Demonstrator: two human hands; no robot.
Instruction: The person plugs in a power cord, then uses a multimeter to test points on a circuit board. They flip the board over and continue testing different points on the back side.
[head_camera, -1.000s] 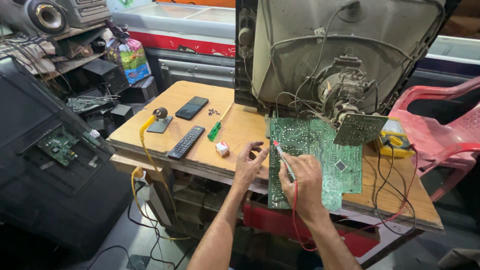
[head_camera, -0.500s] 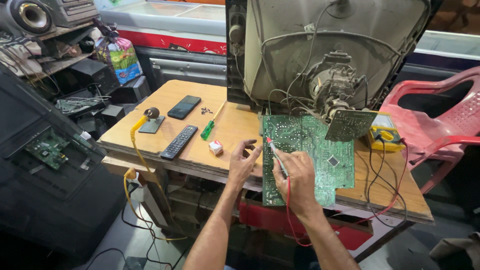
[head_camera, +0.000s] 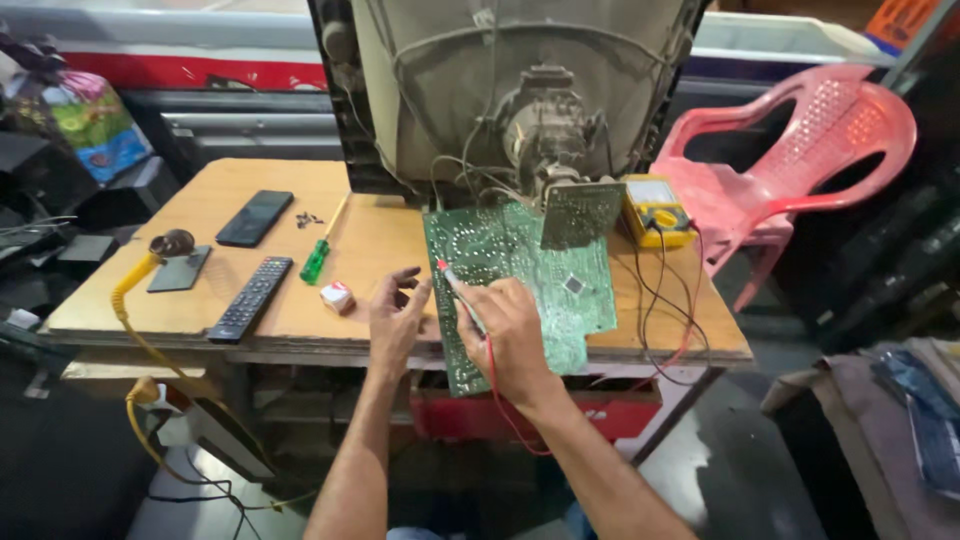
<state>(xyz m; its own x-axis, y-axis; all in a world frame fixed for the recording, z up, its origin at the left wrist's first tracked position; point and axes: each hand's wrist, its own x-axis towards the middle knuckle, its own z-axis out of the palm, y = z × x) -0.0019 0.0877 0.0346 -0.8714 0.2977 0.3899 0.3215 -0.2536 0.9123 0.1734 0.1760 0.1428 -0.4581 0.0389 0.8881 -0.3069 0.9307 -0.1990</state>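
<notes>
Pinching the red probe (head_camera: 462, 297) in my right fingers (head_camera: 490, 318), tip on the circuit board (head_camera: 520, 270), my left fingers (head_camera: 400, 300) spread loose beside it, testing barely begun.

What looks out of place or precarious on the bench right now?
The green circuit board sticks out past the front edge of the wooden table, so its near corner hangs unsupported. The right hand holds a red probe to it; the left hand rests beside it. The television has its back off, with the tube exposed.
</notes>
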